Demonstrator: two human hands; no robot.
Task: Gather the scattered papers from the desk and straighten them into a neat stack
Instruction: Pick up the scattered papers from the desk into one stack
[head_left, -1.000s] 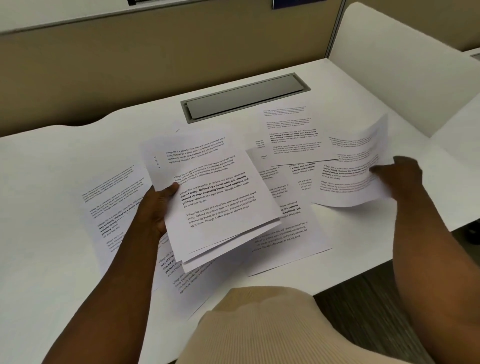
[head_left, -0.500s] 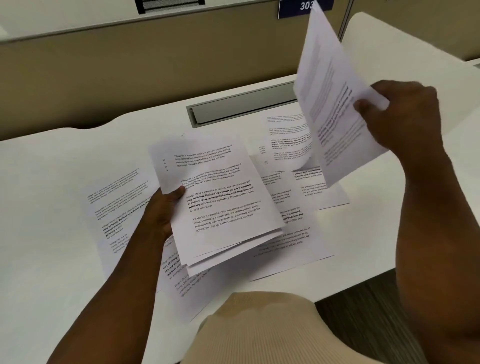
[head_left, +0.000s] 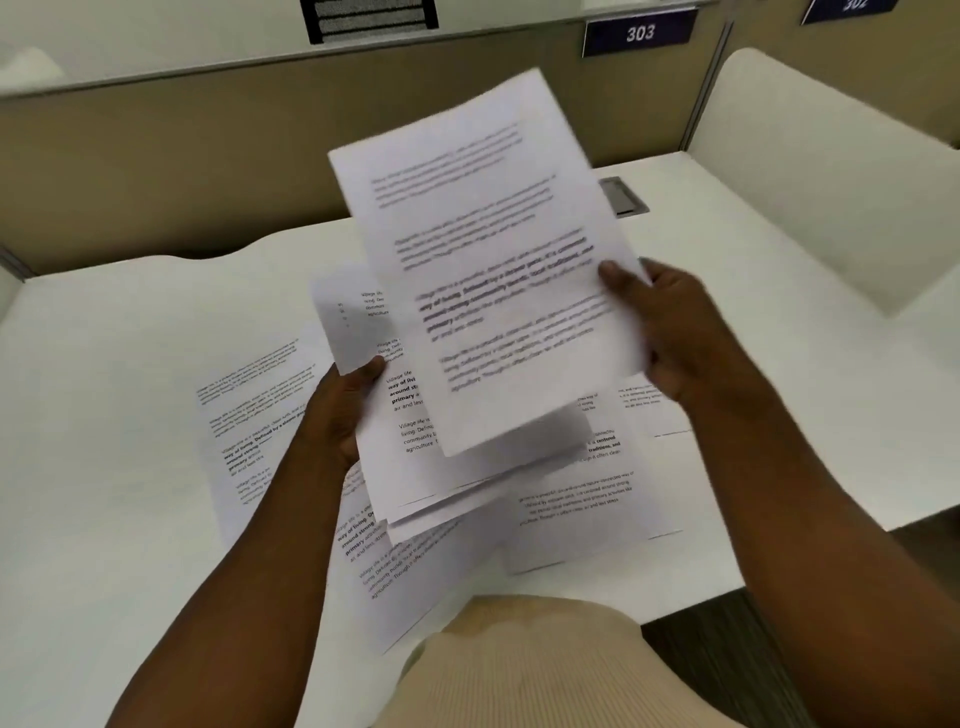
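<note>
Right hand (head_left: 675, 332) pinches one sheet (head_left: 493, 270) by its right edge — apparently above, possibly touching, the bundle (head_left: 415, 441) gripped in the left hand (head_left: 337, 415), long axes roughly parallel; loose papers (head_left: 249, 415) lie on the desk (head_left: 104, 364).

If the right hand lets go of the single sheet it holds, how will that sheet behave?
The single sheet is probably light and floppy: the right hand pinches only one edge. Released, it would likely settle onto the sheaf gripped by the left hand, perhaps sliding askew, since that sheaf's lower edges are already fanned.
</note>
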